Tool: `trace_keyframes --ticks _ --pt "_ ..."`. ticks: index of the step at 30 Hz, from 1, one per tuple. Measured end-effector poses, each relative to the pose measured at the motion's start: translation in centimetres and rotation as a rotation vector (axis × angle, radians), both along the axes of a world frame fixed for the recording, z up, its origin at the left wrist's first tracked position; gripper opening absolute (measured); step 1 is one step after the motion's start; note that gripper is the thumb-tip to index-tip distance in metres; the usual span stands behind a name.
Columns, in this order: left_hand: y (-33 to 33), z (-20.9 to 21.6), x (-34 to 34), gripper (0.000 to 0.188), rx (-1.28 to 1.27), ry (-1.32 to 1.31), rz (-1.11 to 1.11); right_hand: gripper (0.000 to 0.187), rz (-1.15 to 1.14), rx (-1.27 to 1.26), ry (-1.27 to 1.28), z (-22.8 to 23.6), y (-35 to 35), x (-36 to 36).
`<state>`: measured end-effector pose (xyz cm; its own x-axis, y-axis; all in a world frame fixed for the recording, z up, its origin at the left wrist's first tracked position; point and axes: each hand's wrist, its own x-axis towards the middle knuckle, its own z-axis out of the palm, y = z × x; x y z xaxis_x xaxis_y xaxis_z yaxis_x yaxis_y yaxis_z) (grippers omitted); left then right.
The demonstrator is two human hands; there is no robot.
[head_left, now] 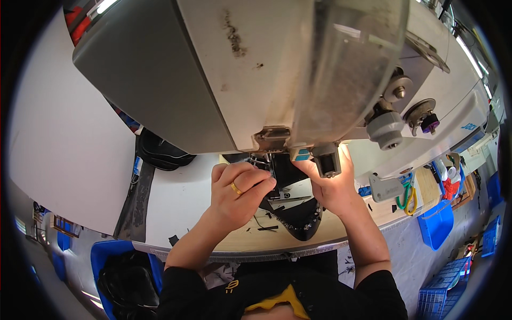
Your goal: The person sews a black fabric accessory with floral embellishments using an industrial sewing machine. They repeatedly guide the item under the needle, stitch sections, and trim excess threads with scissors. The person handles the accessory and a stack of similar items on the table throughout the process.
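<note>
Beneath the head of a sewing machine, my two hands sit either side of a black workpiece. My left hand, a gold-coloured ring on one finger, is closed with thumb and fingertips pressed together beside the workpiece. Whatever is in that pinch is hidden. My right hand has its thumb stretched onto the workpiece and its forefinger apart; the machine covers part of the hand. A curved black part with shiny bits along its edge hangs toward me between my wrists. Whether it joins the workpiece is unclear.
A black bag lies left of the machine. Green and yellow-handled scissors lie at right, near a blue tray. Black scraps dot the tabletop. Below its left edge stands a blue bin holding black bags.
</note>
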<state>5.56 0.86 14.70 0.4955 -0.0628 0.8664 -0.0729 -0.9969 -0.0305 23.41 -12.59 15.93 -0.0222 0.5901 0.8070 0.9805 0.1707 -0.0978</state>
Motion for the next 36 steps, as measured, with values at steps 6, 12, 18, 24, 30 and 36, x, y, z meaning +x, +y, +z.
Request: trace_keyframes --ticks 6,12,18,24,30,36 --pt "0.2 -0.3 0.4 0.031 -0.015 -0.021 0.013 0.036 -0.009 0.081 -0.043 -0.5 0.9 0.5" --pt "0.8 -0.7 0.4 0.036 -0.003 -0.021 0.04 0.032 -0.006 0.074 -0.056 -0.9 1.3 0.9" --pt "0.9 -1.0 1.0 0.032 -0.055 -0.053 0.084 0.029 -0.047 0.108 -0.03 -1.1 1.9 1.0" --pt "0.8 -1.2 1.0 0.03 -0.08 -0.06 0.084 0.021 -0.039 0.066 0.005 -1.2 2.0 1.3" --pt "0.3 -0.7 1.2 0.025 -0.078 -0.093 0.101 0.019 -0.021 0.085 0.064 -1.3 2.2 1.2" --pt "0.5 -1.1 1.6 0.018 -0.122 -0.106 0.129 0.025 -0.04 0.081 0.135 -2.1 3.2 1.6"
